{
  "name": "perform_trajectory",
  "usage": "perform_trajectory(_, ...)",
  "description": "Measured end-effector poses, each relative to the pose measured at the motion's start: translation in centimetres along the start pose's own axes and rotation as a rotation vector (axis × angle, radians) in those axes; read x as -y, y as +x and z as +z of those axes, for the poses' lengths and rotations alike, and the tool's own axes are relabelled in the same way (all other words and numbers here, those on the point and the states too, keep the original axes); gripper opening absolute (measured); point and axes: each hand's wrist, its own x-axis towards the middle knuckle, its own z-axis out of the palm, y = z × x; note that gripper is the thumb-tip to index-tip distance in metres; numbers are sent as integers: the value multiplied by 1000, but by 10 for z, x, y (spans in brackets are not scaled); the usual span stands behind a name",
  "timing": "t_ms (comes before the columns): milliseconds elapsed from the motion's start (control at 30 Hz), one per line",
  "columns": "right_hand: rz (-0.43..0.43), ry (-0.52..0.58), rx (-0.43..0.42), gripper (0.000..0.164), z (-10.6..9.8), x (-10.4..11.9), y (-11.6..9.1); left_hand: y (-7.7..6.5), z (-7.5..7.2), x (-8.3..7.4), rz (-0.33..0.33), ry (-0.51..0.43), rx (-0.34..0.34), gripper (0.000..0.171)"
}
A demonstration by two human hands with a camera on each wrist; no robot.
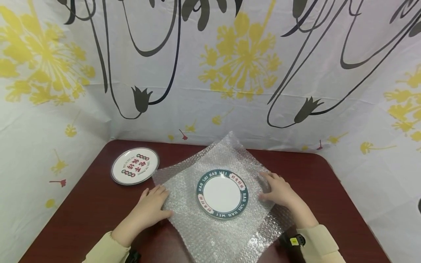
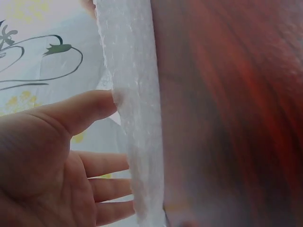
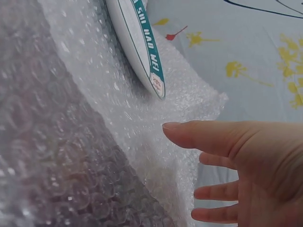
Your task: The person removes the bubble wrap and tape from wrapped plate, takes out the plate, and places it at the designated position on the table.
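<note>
A white plate (image 1: 222,193) with a dark green lettered rim lies face up on a sheet of bubble wrap (image 1: 210,237) spread cornerwise on the table. At the sheet's left edge is my left hand (image 1: 152,206), its fingers extended and thumb tip right at the wrap (image 2: 137,142) in the left wrist view. My right hand (image 1: 279,190) rests at the right edge, to the right of the plate, with fingers and thumb spread apart. In the right wrist view the right thumb (image 3: 199,135) points toward the plate's rim (image 3: 156,71) over the wrap.
Another white plate (image 1: 135,166), printed with red characters, lies at the table's back left, beyond my left hand. The dark red table (image 1: 315,190) backs onto a white patterned cloth (image 1: 184,109), which also hangs at both sides.
</note>
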Motion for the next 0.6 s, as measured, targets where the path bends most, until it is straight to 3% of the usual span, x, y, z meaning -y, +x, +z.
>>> perform_trajectory(233,-2,-24,-3,91,1,2,-15,8,-15,-10,83,-41,-66,53)
perform_trajectory(600,-32,-32,-69,81,9,0,-35,31,-33,-30,34,-230,-75,50)
